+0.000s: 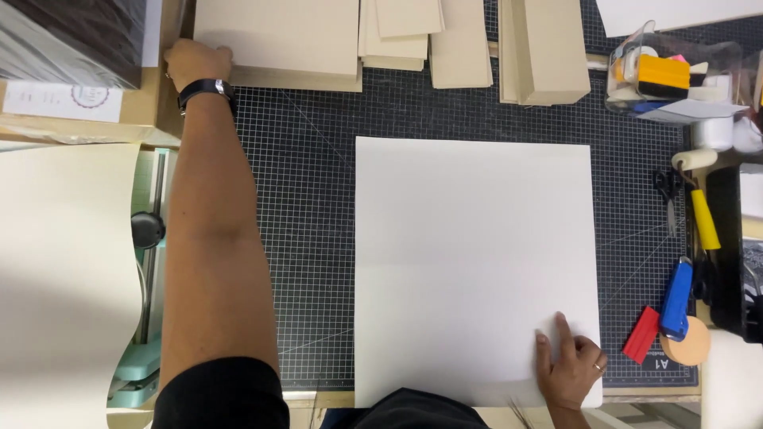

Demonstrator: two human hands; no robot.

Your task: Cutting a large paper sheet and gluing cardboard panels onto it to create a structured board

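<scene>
large white sheet (474,262): flat on the gridded cutting mat (306,238), centre of the bench. right hand (569,367): fingers spread, pressing flat on the sheet's near right corner. left hand (195,61): arm stretched far out, fingers curled on the left edge of a stack of tan boards (278,44); black wristwatch (205,89). blue-handled tool (677,299) and red scraper (641,334) lie right of the sheet.

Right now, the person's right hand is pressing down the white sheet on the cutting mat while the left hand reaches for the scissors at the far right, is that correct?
Not quite. The left hand reaches to the tan board stack at the far left, not the scissors. The rest holds: the right hand presses the white sheet on the cutting mat, as the head view shows.
</scene>
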